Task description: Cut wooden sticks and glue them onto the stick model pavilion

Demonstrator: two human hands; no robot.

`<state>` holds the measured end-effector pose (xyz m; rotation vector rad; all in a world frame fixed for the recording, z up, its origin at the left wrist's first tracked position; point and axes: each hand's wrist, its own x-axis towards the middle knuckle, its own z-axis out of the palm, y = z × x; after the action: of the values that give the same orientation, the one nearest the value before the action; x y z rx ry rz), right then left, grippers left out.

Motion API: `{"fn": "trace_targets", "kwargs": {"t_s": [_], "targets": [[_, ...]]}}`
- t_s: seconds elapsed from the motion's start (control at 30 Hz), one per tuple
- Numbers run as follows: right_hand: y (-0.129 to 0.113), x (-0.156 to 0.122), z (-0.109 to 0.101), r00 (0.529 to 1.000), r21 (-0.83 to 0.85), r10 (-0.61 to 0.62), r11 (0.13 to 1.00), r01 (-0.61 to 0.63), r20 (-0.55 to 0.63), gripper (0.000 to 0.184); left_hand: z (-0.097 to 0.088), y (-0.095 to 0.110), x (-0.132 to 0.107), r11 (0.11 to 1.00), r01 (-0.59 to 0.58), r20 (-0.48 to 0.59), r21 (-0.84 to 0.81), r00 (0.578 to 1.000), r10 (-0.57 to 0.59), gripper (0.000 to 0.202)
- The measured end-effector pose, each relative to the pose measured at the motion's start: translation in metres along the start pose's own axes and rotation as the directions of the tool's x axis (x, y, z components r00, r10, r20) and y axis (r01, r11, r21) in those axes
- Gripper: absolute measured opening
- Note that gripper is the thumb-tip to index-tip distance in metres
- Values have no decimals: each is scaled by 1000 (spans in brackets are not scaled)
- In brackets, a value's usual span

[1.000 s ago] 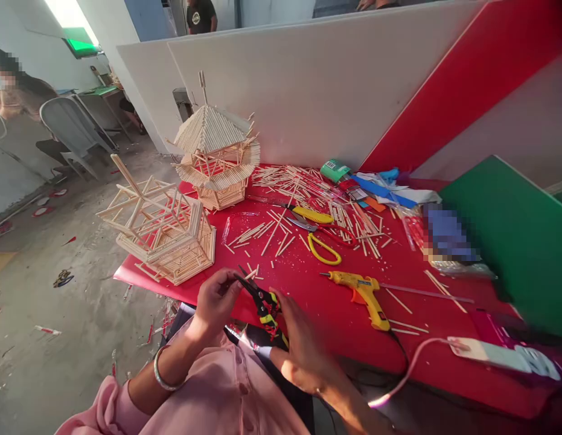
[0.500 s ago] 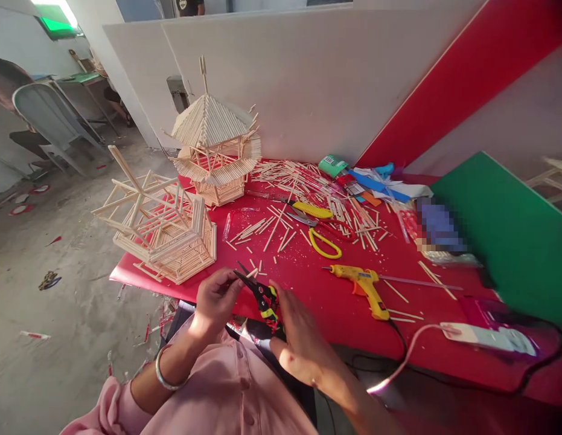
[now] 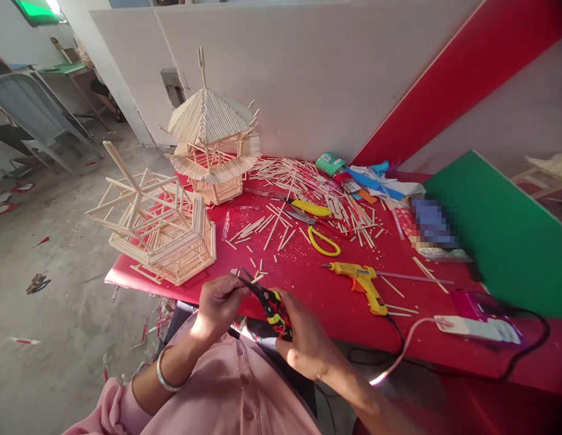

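Observation:
My right hand [image 3: 308, 341] is wrapped round the yellow-and-black handles of a pair of pruning shears [image 3: 275, 314]. The dark blades point up and left, with their tips at the fingers of my left hand [image 3: 220, 305]. That hand is closed in a pinch; whatever lies in it is too small and hidden to make out. Short cut wooden stick pieces [image 3: 258, 278] lie on the red tabletop [image 3: 303, 296] just beyond the blades. To the left stands an open stick frame [image 3: 160, 232] with a many-sided base. Behind it rises a roofed stick pagoda [image 3: 212, 145].
A yellow glue gun [image 3: 362, 284] lies right of my hands, its cord trailing off the front edge. Yellow-handled scissors [image 3: 323, 240], a yellow-handled cutter [image 3: 311, 208] and loose sticks [image 3: 290, 175] spread beyond. A white power strip [image 3: 473, 328] and green board [image 3: 502, 235] are at right.
My view has turned slightly, so the table's things sit a little further left. The shears and my right hand have shifted slightly right and down; both hands keep their grip.

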<state>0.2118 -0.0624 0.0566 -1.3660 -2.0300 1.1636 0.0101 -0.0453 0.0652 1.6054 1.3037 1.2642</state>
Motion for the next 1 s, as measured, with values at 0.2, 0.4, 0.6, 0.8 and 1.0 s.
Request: {"fn": "trace_targets", "kwargs": {"t_s": [0.2,0.4,0.6,0.8,1.0], "targets": [[1,0,-1,1000,-30,-24,999,25,15,74,-4,0,2,991,118,87,-65,990,-113,24],[2,-1,-2,999,-50,17,999,-14,48,70,-4,-3,1,955,233,136,-186,968,-210,30],[3,-1,-8,999,-135,-29,990,35,40,79,-5,-8,4,699,572,379,-429,816,-435,39],[-1,-2,-7,998,-166,45,985,-37,46,73,-1,-11,2,623,625,412,-471,780,-471,46],[2,-8,-8,999,-48,50,998,-48,22,80,-1,-8,2,732,550,302,-402,835,-461,46]]}}
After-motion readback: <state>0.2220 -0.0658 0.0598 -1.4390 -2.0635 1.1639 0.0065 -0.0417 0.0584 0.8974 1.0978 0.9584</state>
